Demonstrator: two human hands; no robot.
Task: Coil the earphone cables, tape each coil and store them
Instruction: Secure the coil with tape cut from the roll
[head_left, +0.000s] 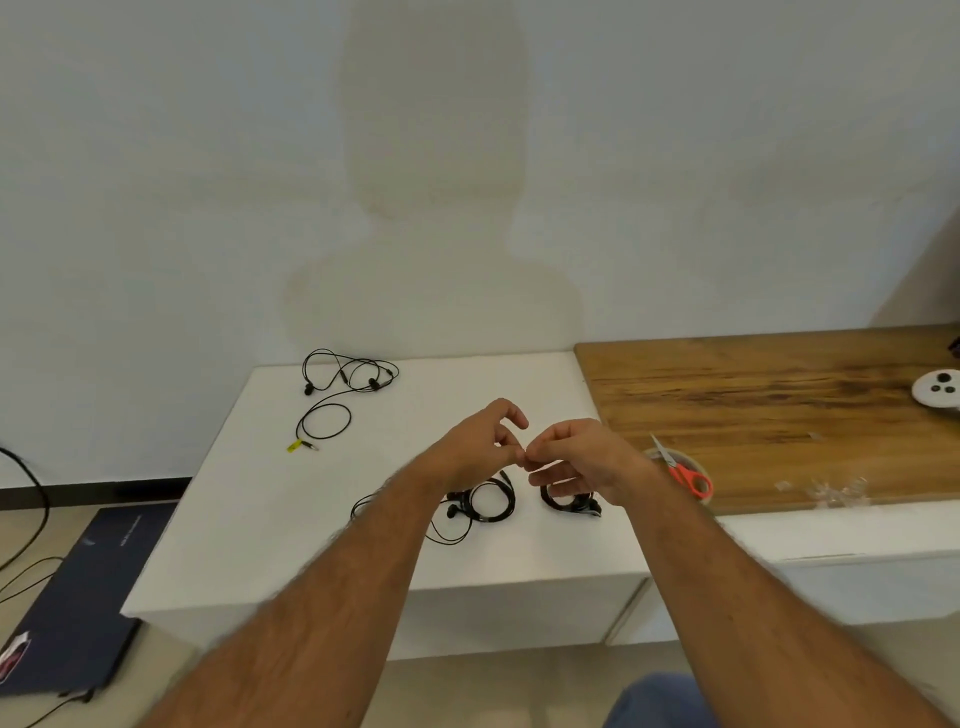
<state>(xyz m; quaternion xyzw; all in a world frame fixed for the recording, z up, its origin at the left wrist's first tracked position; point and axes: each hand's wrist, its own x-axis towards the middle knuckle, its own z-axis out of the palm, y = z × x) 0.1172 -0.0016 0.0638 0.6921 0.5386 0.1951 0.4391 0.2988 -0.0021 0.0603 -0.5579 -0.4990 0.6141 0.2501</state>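
While both forearms reach out over the white box-shaped worktop (291, 519), the left hand (475, 441) and right hand (576, 457) meet fingertip to fingertip above its middle. Each hand has thumb and forefinger pinched together at the meeting point, the other fingers loosely curled; whatever they pinch is too small or too clear to make out, so I cannot tell what it is.

Directly beneath the hands lie two black earphone cables. One black coiled earphone cable (493, 501) sits below the left wrist, wound into a ring with loose loops and an earbud trailing to its left. A second black coiled earphone cable (569, 504) lies just beside it to the right, partly hidden under the right hand. A third, uncoiled black earphone cable with a yellow tag near its plug (337, 395) sprawls at the far left corner of the worktop, well apart from the others.

To the right, on the brown wooden board (779, 405), orange-handled scissors (683, 470) rest across a roll of clear tape (698, 501). Crumpled scraps of clear tape (831, 491) lie near the board's front edge, and a white round controller (937, 395) sits at its far right.
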